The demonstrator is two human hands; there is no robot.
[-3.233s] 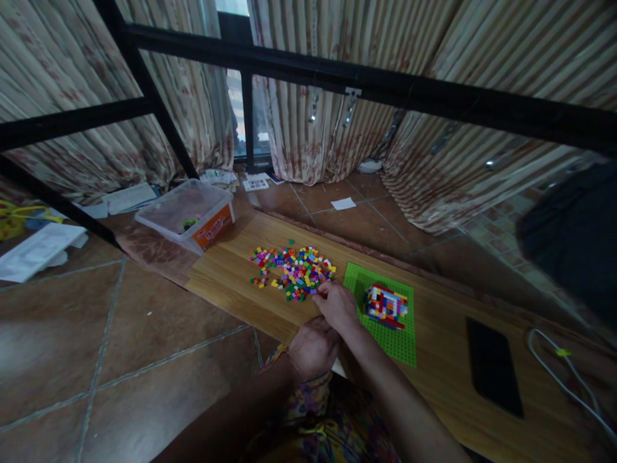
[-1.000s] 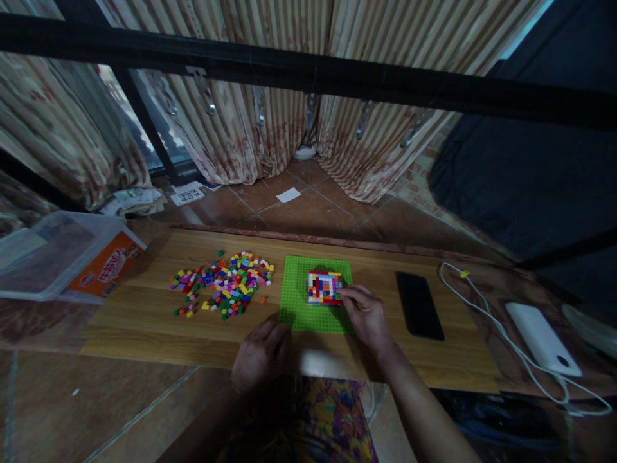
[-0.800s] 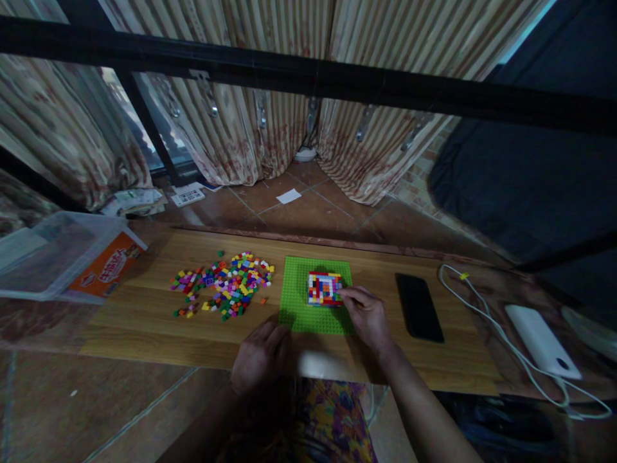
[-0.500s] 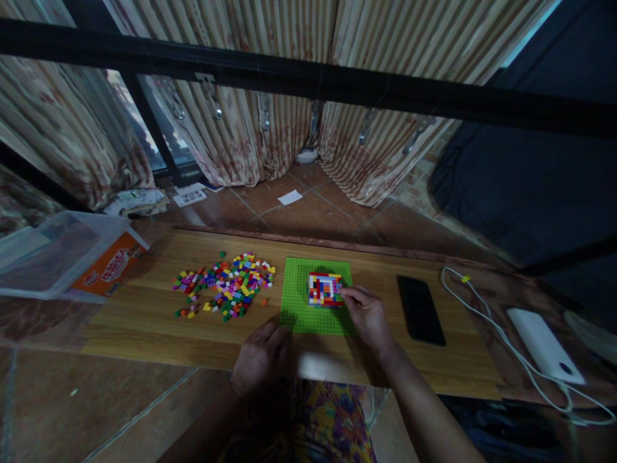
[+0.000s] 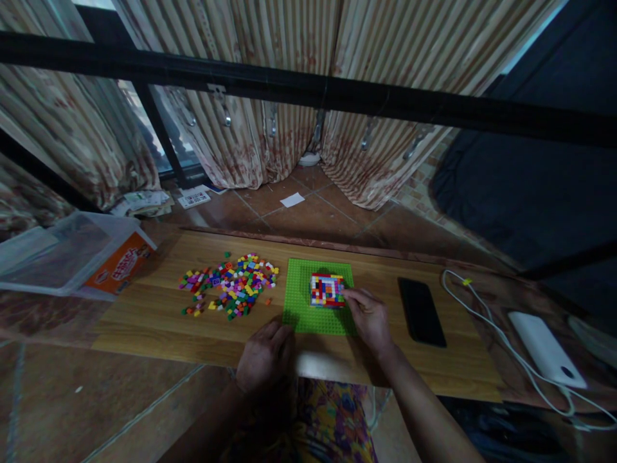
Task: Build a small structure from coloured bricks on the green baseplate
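A low, multicoloured block of toy bricks [image 5: 327,291] stands on a green studded baseplate [image 5: 299,318]. At the block's right edge, my right hand [image 5: 370,318] is closed in a pinch, thumb and index finger together against it. Whatever is between those fingertips is too small to make out. My left hand [image 5: 265,354] rests, fingers curled, on the near edge of the wooden board [image 5: 154,328], just left of the baseplate's near corner. Its palm side is hidden. Loose toy bricks [image 5: 236,286] in many colours lie spread out left of the baseplate.
To the right lie a black phone [image 5: 421,312], a white cable [image 5: 486,315] and a white power bank [image 5: 547,347]. A clear plastic box [image 5: 72,247] with an orange label stands at the far left. A dark metal bar [image 5: 289,87] crosses in front of the curtains [image 5: 270,38].
The view has tilted slightly, shifting the scene a little. My right hand stays pinched at the block's right edge, and my left hand keeps its place on the board's edge.
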